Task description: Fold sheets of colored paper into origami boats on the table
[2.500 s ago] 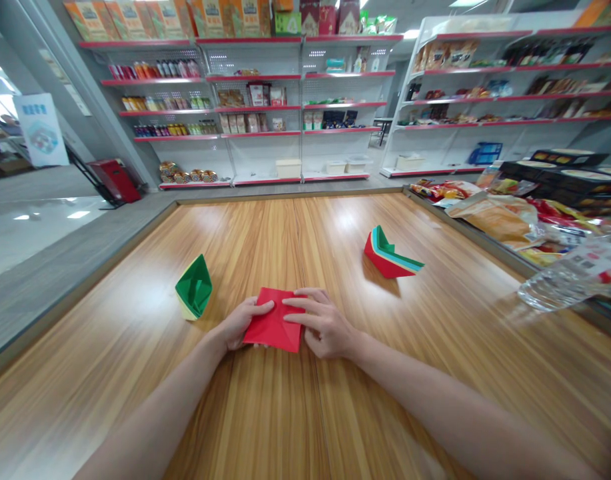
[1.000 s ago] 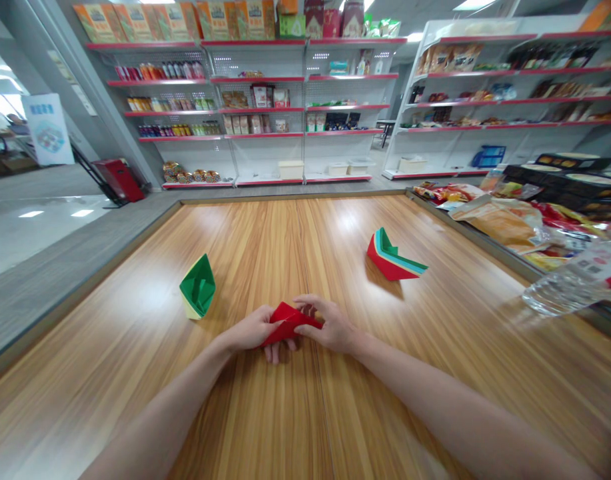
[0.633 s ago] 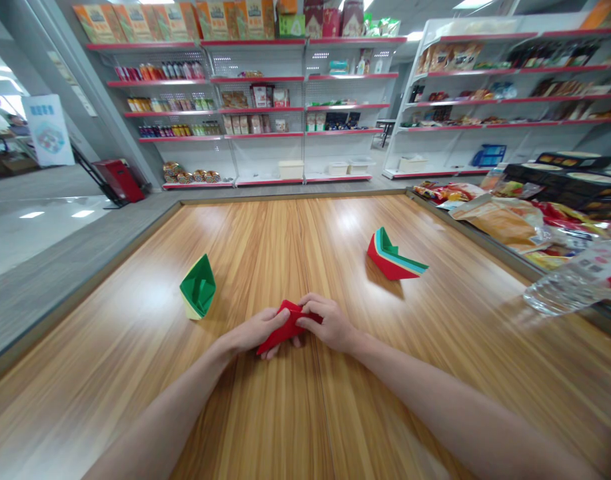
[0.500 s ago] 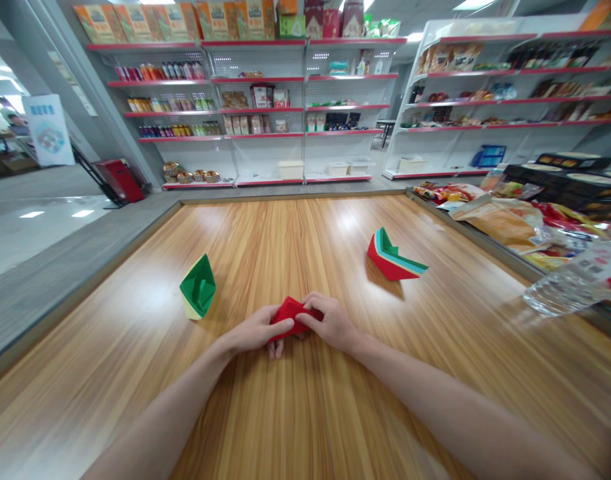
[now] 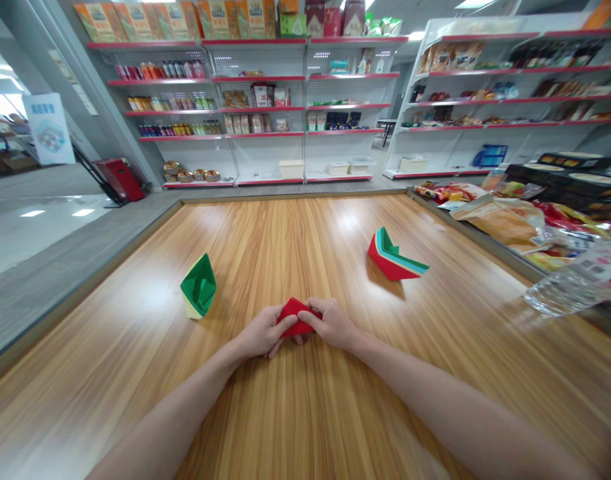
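Observation:
A folded piece of red paper (image 5: 294,309) is held between both hands just above the middle of the table. My left hand (image 5: 261,331) grips its left side, thumb on top and fingers underneath. On the right side, my right hand (image 5: 335,325) pinches it, with the thumb lying across its face. Both thumbs nearly meet at its centre, and part of the paper is hidden behind the fingers. To the left stands a green and yellow paper boat (image 5: 199,288), tipped on end. A red, blue and green layered paper boat (image 5: 396,260) rests to the right.
The wooden table (image 5: 265,233) has a raised dark edge. A clear plastic bottle (image 5: 570,283) lies at the right, beside snack bags (image 5: 505,217) and stacked black boxes (image 5: 570,177). Stocked shelves (image 5: 260,107) stand behind the table.
My left hand has shifted slightly right and its thumb has moved up along the red paper. The right fingers have moved a little lower. Both paper boats stay where they were.

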Available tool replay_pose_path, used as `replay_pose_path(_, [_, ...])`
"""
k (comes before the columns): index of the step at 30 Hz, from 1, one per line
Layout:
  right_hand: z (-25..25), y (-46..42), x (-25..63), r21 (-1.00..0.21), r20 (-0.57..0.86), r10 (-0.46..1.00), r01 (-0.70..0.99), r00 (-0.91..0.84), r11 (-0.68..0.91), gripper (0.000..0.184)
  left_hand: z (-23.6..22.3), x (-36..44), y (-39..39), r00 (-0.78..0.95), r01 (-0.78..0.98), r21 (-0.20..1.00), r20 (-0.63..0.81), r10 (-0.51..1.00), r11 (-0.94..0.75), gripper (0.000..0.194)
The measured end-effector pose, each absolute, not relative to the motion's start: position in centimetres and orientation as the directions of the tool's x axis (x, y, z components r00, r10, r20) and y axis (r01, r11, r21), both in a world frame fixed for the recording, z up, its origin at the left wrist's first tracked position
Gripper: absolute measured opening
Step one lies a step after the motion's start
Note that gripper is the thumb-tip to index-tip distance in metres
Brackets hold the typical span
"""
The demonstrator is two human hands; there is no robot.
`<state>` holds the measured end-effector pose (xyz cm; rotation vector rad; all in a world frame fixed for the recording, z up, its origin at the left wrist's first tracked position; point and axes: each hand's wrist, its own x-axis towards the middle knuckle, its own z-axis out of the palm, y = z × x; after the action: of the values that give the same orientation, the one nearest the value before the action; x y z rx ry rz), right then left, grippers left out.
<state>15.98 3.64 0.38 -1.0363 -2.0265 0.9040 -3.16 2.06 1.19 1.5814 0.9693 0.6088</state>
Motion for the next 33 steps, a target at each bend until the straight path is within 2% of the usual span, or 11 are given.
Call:
replay_pose_path(3, [0.2, 3.8, 16.0, -0.813, 0.267, 0.863, 0.380, -0.429, 0.441, 0.029, 1.0, -2.7, 2.1, 0.437, 0.345, 0.934, -0.072, 0.897, -0.093, 0.044])
replay_pose_path(7, [0.3, 3.8, 16.0, -0.852, 0.235, 0.886, 0.353, -0.401, 0.386, 0.030, 0.9, -2.8, 2.6, 0.291, 0.470, 0.861, 0.058, 0.955, -0.195, 0.047])
replay_pose_path(10, [0.6, 3.9, 16.0, -0.911, 0.160, 0.905, 0.293, -0.394, 0.289, 0.032, 0.7, -3.5, 3.2, 0.170, 0.535, 0.831, 0.070, 0.983, -0.152, 0.052])
replay_pose_path(13, [0.7, 4.0, 16.1, -0.928, 0.143, 0.914, 0.271, -0.379, 0.257, 0.031, 0.4, -4.0, 3.6, 0.126, 0.526, 0.847, 0.009, 0.992, -0.075, 0.052])
replay_pose_path(16, [0.7, 4.1, 16.1, -0.928, 0.147, 0.917, 0.270, -0.371, 0.258, 0.031, 0.1, -4.2, 3.6, 0.106, 0.453, 0.889, 0.020, 0.994, -0.066, 0.045])
replay_pose_path(18, [0.7, 4.0, 16.2, -0.929, 0.145, 0.918, 0.270, -0.368, 0.255, 0.031, 0.1, -4.1, 3.5, 0.109, 0.391, 0.914, 0.072, 0.991, -0.109, 0.040])
replay_pose_path(21, [0.7, 4.0, 16.2, -0.934, 0.141, 0.922, 0.259, -0.360, 0.244, 0.031, 0.3, -4.1, 3.4, 0.159, 0.339, 0.908, 0.201, 0.967, -0.245, 0.044])
replay_pose_path(25, [0.4, 4.3, 16.2, -0.965, 0.116, 0.936, 0.187, -0.331, 0.186, 0.032, 0.4, -4.1, 3.4, 0.305, 0.457, 0.733, 0.402, 0.863, -0.503, 0.040])
replay_pose_path(27, [0.1, 4.4, 16.2, -0.972, 0.127, 0.944, 0.151, -0.304, 0.180, 0.032, 0.2, -4.1, 3.3, 0.357, 0.489, 0.670, 0.430, 0.829, -0.558, 0.045])
replay_pose_path(33, [0.0, 4.2, 16.3, -0.970, 0.209, 0.963, 0.091, -0.169, 0.226, 0.030, 0.4, -3.9, 3.1, 0.391, 0.485, 0.655, 0.429, 0.814, -0.579, 0.055])
